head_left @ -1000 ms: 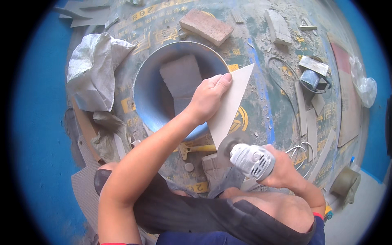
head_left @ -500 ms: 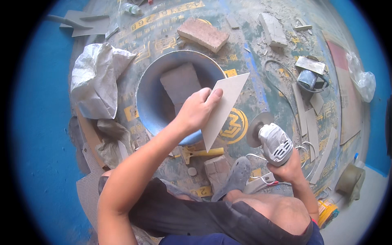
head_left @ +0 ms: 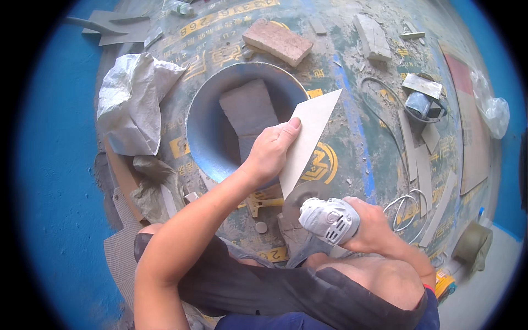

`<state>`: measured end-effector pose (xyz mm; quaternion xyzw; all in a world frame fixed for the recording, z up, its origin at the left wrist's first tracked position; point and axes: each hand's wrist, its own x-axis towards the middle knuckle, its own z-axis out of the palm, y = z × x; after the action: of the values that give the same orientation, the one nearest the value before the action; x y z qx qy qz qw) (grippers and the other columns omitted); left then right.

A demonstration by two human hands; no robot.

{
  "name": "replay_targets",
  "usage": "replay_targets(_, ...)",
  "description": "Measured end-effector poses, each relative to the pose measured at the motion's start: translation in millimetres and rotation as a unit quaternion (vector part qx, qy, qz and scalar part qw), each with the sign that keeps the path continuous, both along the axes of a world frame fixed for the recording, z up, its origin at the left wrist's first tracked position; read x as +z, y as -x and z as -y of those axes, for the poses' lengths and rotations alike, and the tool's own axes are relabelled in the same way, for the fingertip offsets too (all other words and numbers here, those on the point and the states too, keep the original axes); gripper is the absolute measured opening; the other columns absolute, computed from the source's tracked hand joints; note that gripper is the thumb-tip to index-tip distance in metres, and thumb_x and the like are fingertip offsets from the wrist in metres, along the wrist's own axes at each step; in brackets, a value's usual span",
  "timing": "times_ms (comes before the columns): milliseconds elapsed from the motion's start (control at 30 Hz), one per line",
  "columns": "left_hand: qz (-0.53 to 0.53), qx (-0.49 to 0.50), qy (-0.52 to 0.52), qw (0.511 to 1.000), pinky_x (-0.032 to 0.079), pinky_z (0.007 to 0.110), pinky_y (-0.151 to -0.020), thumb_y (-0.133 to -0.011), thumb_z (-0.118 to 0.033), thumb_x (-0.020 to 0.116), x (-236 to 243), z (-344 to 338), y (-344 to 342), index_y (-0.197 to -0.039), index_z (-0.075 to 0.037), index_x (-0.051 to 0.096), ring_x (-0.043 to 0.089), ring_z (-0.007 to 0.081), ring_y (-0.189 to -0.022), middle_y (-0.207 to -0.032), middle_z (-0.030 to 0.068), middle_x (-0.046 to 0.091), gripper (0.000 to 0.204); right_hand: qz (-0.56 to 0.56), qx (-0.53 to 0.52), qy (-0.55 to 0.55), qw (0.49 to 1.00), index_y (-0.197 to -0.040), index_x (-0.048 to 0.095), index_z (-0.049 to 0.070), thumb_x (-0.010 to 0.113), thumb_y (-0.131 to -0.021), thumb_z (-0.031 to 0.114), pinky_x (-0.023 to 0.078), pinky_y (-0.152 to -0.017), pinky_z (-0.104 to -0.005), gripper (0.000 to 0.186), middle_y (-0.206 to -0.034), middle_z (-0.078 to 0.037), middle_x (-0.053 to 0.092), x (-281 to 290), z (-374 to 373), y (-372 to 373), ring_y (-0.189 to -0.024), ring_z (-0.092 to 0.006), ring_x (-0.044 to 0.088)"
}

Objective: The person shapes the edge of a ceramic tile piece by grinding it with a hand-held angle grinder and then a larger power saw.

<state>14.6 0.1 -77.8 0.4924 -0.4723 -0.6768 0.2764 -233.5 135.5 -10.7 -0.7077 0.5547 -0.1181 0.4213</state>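
Note:
My left hand grips a pale, pointed piece of tile with its thumb on the face, beside the rim of a round blue tub that has grey blocks inside. My right hand is closed round a white, dusty angle grinder. The grinder's round disc is at the lower tip of the tile, blurred; whether it touches cannot tell. A yellow-handled tool lies behind the disc, beyond my legs and grey shoes.
Bricks and a pale block lie at the back. A white sack is left; a metal tool with cable, tile strips, a plastic bag and an olive roll are right. A shovel is back left.
The grinder moved right, away from the tile, half a second ago, and is now back left at its lower tip. The tile dipped toward me, then rose slightly.

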Motion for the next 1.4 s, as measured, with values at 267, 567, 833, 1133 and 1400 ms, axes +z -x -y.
replay_targets(267, 0.025, -0.019, 0.013, 0.999, 0.049, 0.036, -0.08, -0.111, -0.054, 0.038, 3.5, 1.0, -1.5, -0.103, 0.005, 0.067, 0.06, 0.0222, -0.079, -0.086, 0.0129, 0.069, 0.066, 0.005, -0.045, -0.076, 0.996, -0.122, 0.062, 0.006, 0.09, -0.065, 0.021, 0.057, -0.083, -0.0438, 0.065, -0.103, -0.019, 0.072, 4.8, 23.6, 3.0, -0.098, -0.0414, 0.07)
replay_targets(567, 0.05, -0.024, 0.023, 0.998, 0.049, 0.035, -0.082, -0.111, -0.054, 0.037, 6.1, 1.4, 0.6, -0.104, 0.005, 0.067, 0.061, 0.0206, -0.082, -0.088, 0.0127, 0.069, 0.066, -0.028, -0.009, -0.078, 0.996, -0.117, 0.062, 0.008, 0.089, -0.068, 0.028, 0.057, -0.082, -0.0465, 0.06, -0.103, -0.019, 0.072, 12.1, 12.3, -0.9, -0.097, -0.0425, 0.07)
replay_targets(833, 0.028, -0.018, 0.004, 0.999, 0.048, 0.037, -0.084, -0.111, -0.054, 0.036, 6.8, 1.5, -0.1, -0.107, 0.006, 0.066, 0.061, 0.0235, -0.084, -0.092, 0.015, 0.07, 0.068, 0.015, -0.103, -0.062, 0.993, -0.113, 0.061, 0.005, 0.085, -0.064, 0.016, 0.055, -0.081, -0.0458, 0.055, -0.096, -0.02, 0.072, 6.1, 44.6, 12.7, -0.096, -0.0449, 0.069)
replay_targets(1133, 0.068, -0.033, 0.046, 0.996, 0.048, 0.04, -0.084, -0.111, -0.054, 0.034, 3.8, 1.7, -1.8, -0.106, 0.006, 0.065, 0.062, 0.0309, -0.084, -0.091, 0.0193, 0.069, 0.068, -0.011, -0.066, -0.077, 0.995, -0.115, 0.059, 0.006, 0.086, -0.065, 0.023, 0.054, -0.083, -0.0478, 0.059, -0.101, -0.022, 0.07, 4.1, 39.5, 14.8, -0.1, -0.0461, 0.067)
replay_targets(1400, 0.071, -0.049, 0.028, 0.996, 0.049, 0.037, -0.083, -0.112, -0.053, 0.034, 9.2, 4.2, -1.9, -0.107, 0.005, 0.066, 0.063, 0.0243, -0.084, -0.091, 0.0148, 0.07, 0.066, 0.045, -0.145, -0.079, 0.985, -0.122, 0.062, 0.001, 0.081, -0.065, 0.014, 0.054, -0.09, -0.0361, 0.061, -0.103, -0.018, 0.073, 2.3, 69.1, 30.3, -0.095, -0.0283, 0.072)
